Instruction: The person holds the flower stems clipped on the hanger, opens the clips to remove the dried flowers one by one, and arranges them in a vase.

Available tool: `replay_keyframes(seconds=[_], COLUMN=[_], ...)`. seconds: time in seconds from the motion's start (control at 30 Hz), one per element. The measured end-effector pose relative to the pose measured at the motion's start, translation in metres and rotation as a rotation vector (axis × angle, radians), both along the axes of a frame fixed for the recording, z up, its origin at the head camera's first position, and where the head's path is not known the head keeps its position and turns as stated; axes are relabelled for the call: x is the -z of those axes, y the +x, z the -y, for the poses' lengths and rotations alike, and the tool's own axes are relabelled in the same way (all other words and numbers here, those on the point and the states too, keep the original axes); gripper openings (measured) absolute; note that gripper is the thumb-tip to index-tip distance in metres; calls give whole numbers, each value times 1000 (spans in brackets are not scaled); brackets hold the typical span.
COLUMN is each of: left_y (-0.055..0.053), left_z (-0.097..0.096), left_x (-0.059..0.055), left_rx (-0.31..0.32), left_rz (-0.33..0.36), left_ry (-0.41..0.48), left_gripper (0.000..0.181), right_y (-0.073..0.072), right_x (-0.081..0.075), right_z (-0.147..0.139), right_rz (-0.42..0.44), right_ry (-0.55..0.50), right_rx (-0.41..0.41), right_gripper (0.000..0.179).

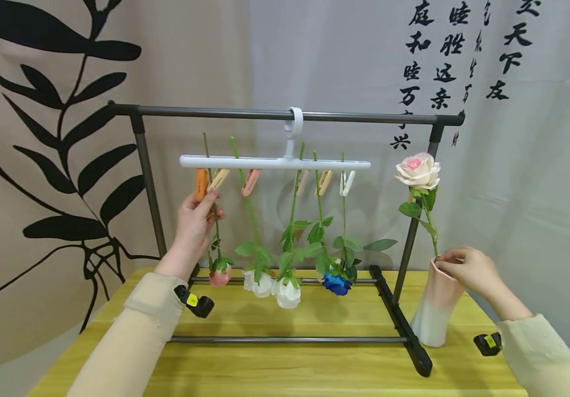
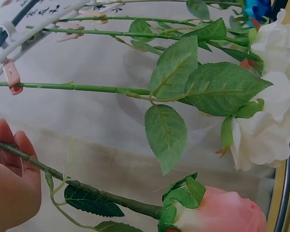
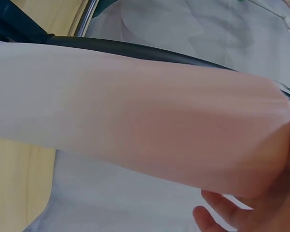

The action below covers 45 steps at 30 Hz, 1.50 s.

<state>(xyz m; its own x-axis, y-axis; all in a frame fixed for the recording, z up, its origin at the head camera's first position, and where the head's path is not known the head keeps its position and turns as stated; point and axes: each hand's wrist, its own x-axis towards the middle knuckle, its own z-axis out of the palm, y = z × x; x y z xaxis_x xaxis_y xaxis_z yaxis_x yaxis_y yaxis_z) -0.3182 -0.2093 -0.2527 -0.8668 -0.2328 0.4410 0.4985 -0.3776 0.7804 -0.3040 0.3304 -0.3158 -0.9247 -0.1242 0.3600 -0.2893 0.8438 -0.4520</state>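
Note:
In the head view my left hand (image 1: pixel 193 226) pinches the lower end of a beige clothespin (image 1: pixel 219 178) at the left of a white hanger (image 1: pixel 245 163). An orange clothespin (image 1: pixel 201 184) is beside it. A pink rose (image 1: pixel 220 274) hangs head down there; its stem (image 2: pixel 101 193) passes in front of my fingers in the left wrist view. My right hand (image 1: pixel 473 273) is at the mouth of a pink-and-white vase (image 1: pixel 436 309), fingertips pinching the stem of an upright cream rose (image 1: pixel 418 171). In the right wrist view, the vase (image 3: pixel 145 116) hides part of that hand.
The hanger hooks over a dark rack's top bar (image 1: pixel 215 113). White roses (image 1: pixel 287 292) and a blue rose (image 1: pixel 337 284) hang head down beneath more clothespins (image 1: pixel 251 182). The rack's right foot (image 1: pixel 404 331) stands on the wooden table (image 1: pixel 285 366), left of the vase. A printed curtain is behind.

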Motion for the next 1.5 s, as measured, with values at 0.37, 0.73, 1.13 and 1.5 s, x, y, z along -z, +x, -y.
replay_keyframes(seconds=[0.37, 0.73, 1.13, 1.5], left_y=[-4, -7, -5, -3], left_z=[-4, -3, -4, -6], left_x=[4, 6, 7, 6], left_rx=[39, 56, 60, 63], left_rz=[15, 10, -3, -7], left_ry=[10, 10, 27, 30], left_gripper=[11, 12, 10, 11], right_y=[1, 4, 7, 5], right_x=[3, 1, -11, -8], right_z=[-4, -2, 8, 3], right_rz=[14, 40, 89, 49], right_ry=[38, -10, -138, -158], right_rx=[-4, -6, 16, -17], right_gripper=[34, 38, 56, 45])
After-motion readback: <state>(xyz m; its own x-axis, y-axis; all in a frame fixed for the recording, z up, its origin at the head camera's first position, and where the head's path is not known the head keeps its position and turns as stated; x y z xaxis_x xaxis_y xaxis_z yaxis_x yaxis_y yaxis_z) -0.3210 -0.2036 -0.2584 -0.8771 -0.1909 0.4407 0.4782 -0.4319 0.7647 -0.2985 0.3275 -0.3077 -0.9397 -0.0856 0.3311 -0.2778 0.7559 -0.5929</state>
